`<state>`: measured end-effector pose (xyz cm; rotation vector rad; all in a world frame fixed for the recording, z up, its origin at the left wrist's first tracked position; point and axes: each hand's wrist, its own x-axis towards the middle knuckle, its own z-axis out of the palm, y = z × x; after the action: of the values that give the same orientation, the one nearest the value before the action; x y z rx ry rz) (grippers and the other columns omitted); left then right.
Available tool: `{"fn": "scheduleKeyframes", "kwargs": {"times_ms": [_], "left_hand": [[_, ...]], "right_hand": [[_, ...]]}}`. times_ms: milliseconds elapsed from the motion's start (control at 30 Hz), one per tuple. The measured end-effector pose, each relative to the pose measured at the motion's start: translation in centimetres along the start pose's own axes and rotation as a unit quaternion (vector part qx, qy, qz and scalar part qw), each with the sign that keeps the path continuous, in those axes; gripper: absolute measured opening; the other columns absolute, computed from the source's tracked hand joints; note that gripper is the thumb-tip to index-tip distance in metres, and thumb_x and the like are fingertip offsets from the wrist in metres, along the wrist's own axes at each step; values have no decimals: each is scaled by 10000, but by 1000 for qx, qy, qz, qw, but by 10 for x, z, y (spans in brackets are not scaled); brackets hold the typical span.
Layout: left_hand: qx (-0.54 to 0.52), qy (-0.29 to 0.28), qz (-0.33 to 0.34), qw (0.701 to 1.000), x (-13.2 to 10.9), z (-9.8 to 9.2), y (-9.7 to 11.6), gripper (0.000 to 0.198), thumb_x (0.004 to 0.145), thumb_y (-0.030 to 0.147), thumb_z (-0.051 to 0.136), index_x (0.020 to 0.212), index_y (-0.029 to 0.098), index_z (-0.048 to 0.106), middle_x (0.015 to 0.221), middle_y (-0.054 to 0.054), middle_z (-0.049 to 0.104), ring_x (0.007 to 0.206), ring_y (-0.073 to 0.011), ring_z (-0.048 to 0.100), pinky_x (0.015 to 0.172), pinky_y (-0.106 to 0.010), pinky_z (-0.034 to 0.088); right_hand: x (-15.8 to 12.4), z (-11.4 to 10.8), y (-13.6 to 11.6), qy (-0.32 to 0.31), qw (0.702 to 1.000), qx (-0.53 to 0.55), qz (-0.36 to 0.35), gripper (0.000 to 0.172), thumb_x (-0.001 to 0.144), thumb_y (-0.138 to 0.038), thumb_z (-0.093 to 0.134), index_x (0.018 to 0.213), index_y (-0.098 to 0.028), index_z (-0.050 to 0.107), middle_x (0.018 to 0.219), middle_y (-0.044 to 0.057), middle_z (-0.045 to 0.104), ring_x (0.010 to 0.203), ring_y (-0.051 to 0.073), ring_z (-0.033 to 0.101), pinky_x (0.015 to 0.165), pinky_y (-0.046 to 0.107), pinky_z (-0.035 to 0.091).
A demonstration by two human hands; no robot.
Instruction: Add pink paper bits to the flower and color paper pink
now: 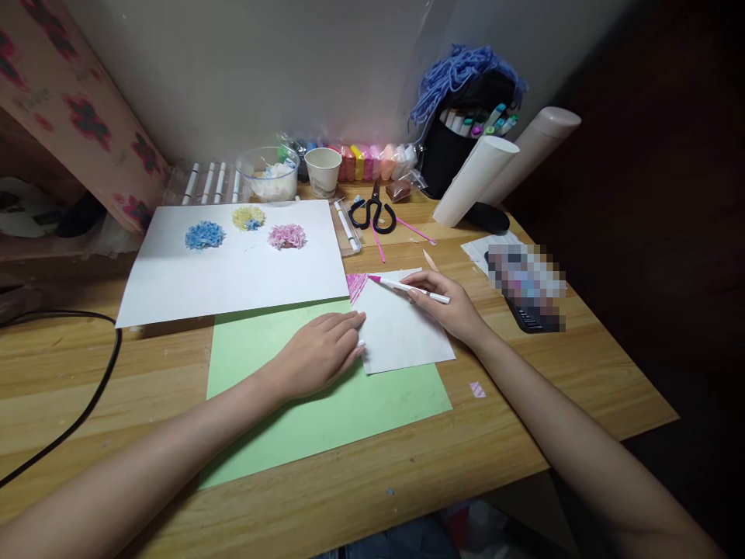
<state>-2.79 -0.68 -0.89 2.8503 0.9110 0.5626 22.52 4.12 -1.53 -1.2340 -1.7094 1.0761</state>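
Note:
My right hand (445,307) is closed around a white felt-tip marker (410,289) with a magenta tip. That tip touches a small white sheet of paper (401,334) near a patch of pink strokes (356,287) at its upper left corner. My left hand (320,349) rests on the left edge of the same sheet, its fingers bent together. A small whitish piece that looks like a marker cap (362,344) pokes out at its fingertips. Beneath lies a light green sheet (261,404), partly covered by the small sheet and my left forearm.
A large white sheet (233,283) bears blue, yellow and pink paper-shred clumps. Behind are black scissors (374,213), a paper cup (323,171), a clear bowl (268,186) and a black pen holder (448,151). White rolls (477,182) stand right; a black cable (110,365) runs left.

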Motion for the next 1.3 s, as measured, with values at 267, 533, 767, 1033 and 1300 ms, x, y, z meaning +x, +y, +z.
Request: {"fn": "scheduleKeyframes", "kwargs": {"times_ms": [267, 533, 767, 1033, 1300], "left_hand": [[0, -2, 0, 1000, 0, -1, 0, 283, 965, 256, 355, 900, 114, 591, 1190, -153, 634, 1094, -233, 608, 911, -418, 524], [-5, -4, 0, 1000, 0, -1, 0, 281, 962, 257, 361, 910, 108, 593, 1196, -155, 630, 1099, -242, 604, 916, -421, 519], [-8, 0, -4, 1000, 0, -2, 1, 271, 961, 254, 358, 932, 125, 595, 1200, -154, 629, 1104, -235, 602, 923, -414, 511], [-2, 0, -14, 1000, -1, -1, 2, 259, 958, 239, 360, 870, 139, 582, 1187, -141, 638, 1127, -220, 592, 1037, -466, 420], [-4, 61, -2, 998, -3, -5, 4, 198, 936, 201, 383, 877, 138, 561, 1132, -133, 664, 1018, -201, 647, 953, -382, 513]], "right_hand": [[1, 0, 0, -4, 1000, -14, 1, 224, 830, -381, 616, 972, -209, 641, 1033, 60, 675, 998, 218, 624, 914, 386, 479], [1, -2, -1, -9, 1000, -13, 8, 227, 831, -377, 617, 978, -206, 637, 1041, 61, 670, 1001, 213, 621, 914, 376, 481], [2, -3, 1, -5, 1000, -18, 8, 231, 830, -384, 616, 973, -203, 638, 1031, 63, 668, 995, 218, 617, 909, 376, 476], [3, -4, 3, 21, 999, 25, 16, 253, 835, -398, 602, 977, -190, 630, 939, 57, 673, 781, 175, 624, 748, 329, 506], [-4, -7, -5, -77, 994, 72, 16, 214, 849, -365, 591, 970, -198, 647, 914, 55, 692, 809, 183, 636, 714, 305, 501]]}}
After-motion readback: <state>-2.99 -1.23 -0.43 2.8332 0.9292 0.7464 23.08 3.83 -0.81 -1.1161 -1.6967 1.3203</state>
